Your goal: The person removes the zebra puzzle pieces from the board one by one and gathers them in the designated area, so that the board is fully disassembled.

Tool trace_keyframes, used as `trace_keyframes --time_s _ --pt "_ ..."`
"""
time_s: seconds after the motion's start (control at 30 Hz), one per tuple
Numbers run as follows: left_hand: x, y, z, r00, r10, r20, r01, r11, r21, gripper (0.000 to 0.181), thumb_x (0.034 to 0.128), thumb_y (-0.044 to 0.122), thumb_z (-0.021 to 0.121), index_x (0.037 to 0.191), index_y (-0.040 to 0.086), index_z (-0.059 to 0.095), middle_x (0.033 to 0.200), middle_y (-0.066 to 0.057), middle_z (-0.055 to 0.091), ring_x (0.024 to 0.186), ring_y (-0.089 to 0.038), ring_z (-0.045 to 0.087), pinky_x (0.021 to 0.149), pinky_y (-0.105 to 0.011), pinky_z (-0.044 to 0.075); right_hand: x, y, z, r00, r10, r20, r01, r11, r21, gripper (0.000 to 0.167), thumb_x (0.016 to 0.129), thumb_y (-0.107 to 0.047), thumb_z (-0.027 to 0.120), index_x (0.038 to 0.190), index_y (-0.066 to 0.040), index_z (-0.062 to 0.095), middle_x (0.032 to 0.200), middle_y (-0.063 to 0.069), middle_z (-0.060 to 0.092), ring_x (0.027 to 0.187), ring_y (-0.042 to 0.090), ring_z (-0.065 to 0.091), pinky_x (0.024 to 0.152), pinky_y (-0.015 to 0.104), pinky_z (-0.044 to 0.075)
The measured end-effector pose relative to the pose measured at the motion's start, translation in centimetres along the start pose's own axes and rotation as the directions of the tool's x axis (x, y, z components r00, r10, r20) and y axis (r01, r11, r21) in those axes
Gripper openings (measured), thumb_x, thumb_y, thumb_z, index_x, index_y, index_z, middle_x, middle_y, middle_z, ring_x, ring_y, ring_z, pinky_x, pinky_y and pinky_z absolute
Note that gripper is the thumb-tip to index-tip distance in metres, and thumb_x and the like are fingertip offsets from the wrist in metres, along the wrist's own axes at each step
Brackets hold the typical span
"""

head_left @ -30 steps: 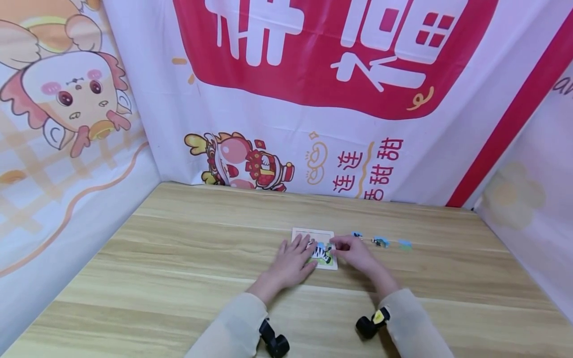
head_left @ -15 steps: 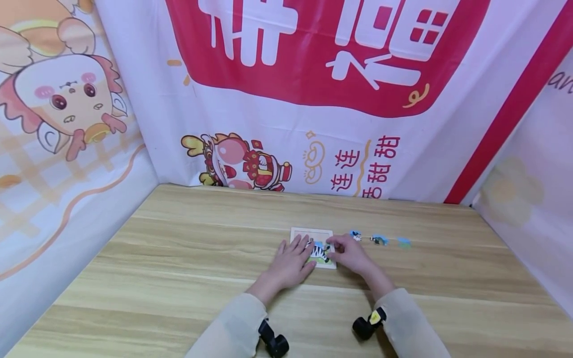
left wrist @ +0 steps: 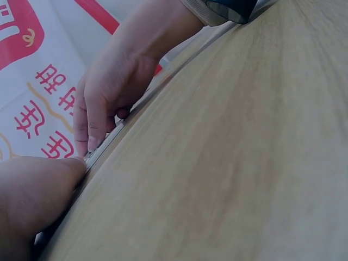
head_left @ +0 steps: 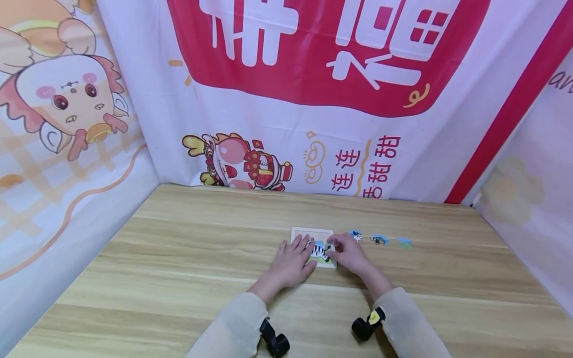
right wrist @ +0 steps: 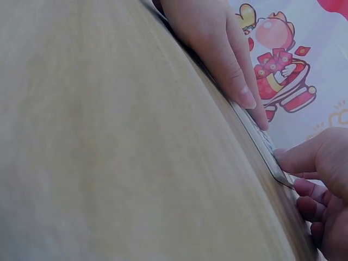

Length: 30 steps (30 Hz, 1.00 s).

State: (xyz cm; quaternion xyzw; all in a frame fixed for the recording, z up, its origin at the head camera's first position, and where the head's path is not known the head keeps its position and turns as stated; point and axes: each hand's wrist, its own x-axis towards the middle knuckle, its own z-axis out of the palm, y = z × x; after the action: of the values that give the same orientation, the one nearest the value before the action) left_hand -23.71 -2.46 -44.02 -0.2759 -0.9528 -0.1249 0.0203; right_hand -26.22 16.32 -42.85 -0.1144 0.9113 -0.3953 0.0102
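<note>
A small framed puzzle board (head_left: 312,230) with a zebra picture lies on the wooden table. My left hand (head_left: 291,263) rests flat over its left part, fingers spread. At the right edge my right hand (head_left: 353,255) has thumb and index finger on a puzzle piece (head_left: 329,246), which they largely cover. The left wrist view shows my left hand (left wrist: 35,196) low beside my right hand (left wrist: 117,81), whose fingers point down. In the right wrist view the thumb of my right hand (right wrist: 326,168) touches the board (right wrist: 260,142), other fingers curled; my left hand (right wrist: 217,49) lies across from it.
Three loose puzzle pieces lie right of the board: a black-and-white one (head_left: 356,235), a darker one (head_left: 380,240) and a blue-green one (head_left: 405,242). Printed cloths (head_left: 286,114) hang behind the table (head_left: 201,238) and at its sides.
My right hand has shifted slightly left, further over the board's right edge, uncovering more of the nearest loose piece. My left hand stays on the board. The head view has tilted slightly.
</note>
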Motion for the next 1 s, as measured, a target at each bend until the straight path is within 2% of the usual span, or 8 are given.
trace_keyframes --time_s 0.27,0.6,1.0 --pt "0.20 -0.17 0.30 1.000 0.003 -0.011 -0.004 1.000 -0.009 0.056 0.0913 0.045 0.028 0.137 0.013 0.024 0.142 -0.005 0.015 0.128 -0.024 0.009 0.098 -0.051 0.007 0.02 -0.16 0.08 1.000 0.015 -0.025 -0.014 0.999 0.032 0.029 0.073 -0.006 0.066 0.101 -0.006 0.057 0.088 0.007 0.047 0.079 0.020 0.045 0.071 0.033 0.041" --pt "0.07 -0.24 0.39 1.000 -0.010 0.008 0.010 1.000 -0.022 0.056 0.0908 0.046 0.028 0.137 0.015 0.022 0.142 -0.004 0.013 0.128 -0.023 0.006 0.098 -0.050 0.003 -0.19 0.14 0.38 0.997 -0.042 -0.058 0.049 0.992 0.114 0.030 0.070 0.000 0.066 0.099 -0.002 0.057 0.083 0.005 0.054 0.073 0.018 0.048 0.066 0.030 0.041" --pt "-0.02 -0.09 0.00 1.000 -0.008 -0.011 0.007 1.000 -0.027 0.055 0.0909 0.044 0.031 0.136 0.013 0.026 0.142 -0.005 0.016 0.128 -0.024 0.008 0.098 -0.052 0.006 0.00 0.19 0.26 0.999 -0.007 -0.052 0.011 0.997 0.077 0.033 0.072 -0.004 0.066 0.104 -0.003 0.060 0.083 0.003 0.054 0.073 0.017 0.047 0.066 0.030 0.040"
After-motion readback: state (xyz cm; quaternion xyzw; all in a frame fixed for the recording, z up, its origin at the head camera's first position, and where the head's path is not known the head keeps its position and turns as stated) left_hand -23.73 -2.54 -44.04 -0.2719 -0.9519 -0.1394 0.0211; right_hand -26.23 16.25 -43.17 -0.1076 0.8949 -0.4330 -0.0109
